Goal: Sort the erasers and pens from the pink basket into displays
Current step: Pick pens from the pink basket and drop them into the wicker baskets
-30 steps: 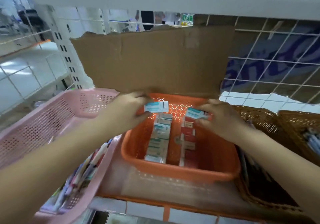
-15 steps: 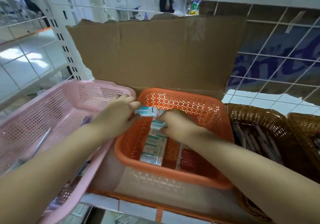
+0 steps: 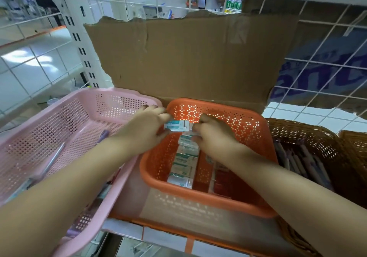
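The left hand (image 3: pixel 147 129) pinches an eraser (image 3: pixel 175 127), right hand (image 3: pixel 216 137) unclear; lay it flat on the row (image 3: pixel 184 161) in the orange basket (image 3: pixel 198 194)

A shop is indicated, seemingly a stationery aisle: white retail shelving with a slotted upright (image 3: pixel 79 44) and wire grid backing (image 3: pixel 325 60) is seen, boxed erasers (image 3: pixel 183 163) are ranged in an orange basket (image 3: pixel 198 201), pens (image 3: pixel 305 163) are laid in a wicker basket (image 3: pixel 317 135), and packaged goods (image 3: pixel 234 3) are hung beyond.

Both bare forearms reach forward and converge. Left hand (image 3: pixel 143 129) pinches an eraser box (image 3: pixel 176 126) between thumb and fingers. Right hand (image 3: pixel 214 136) is palm down, fingers curled at the box's other end; grip unclear.
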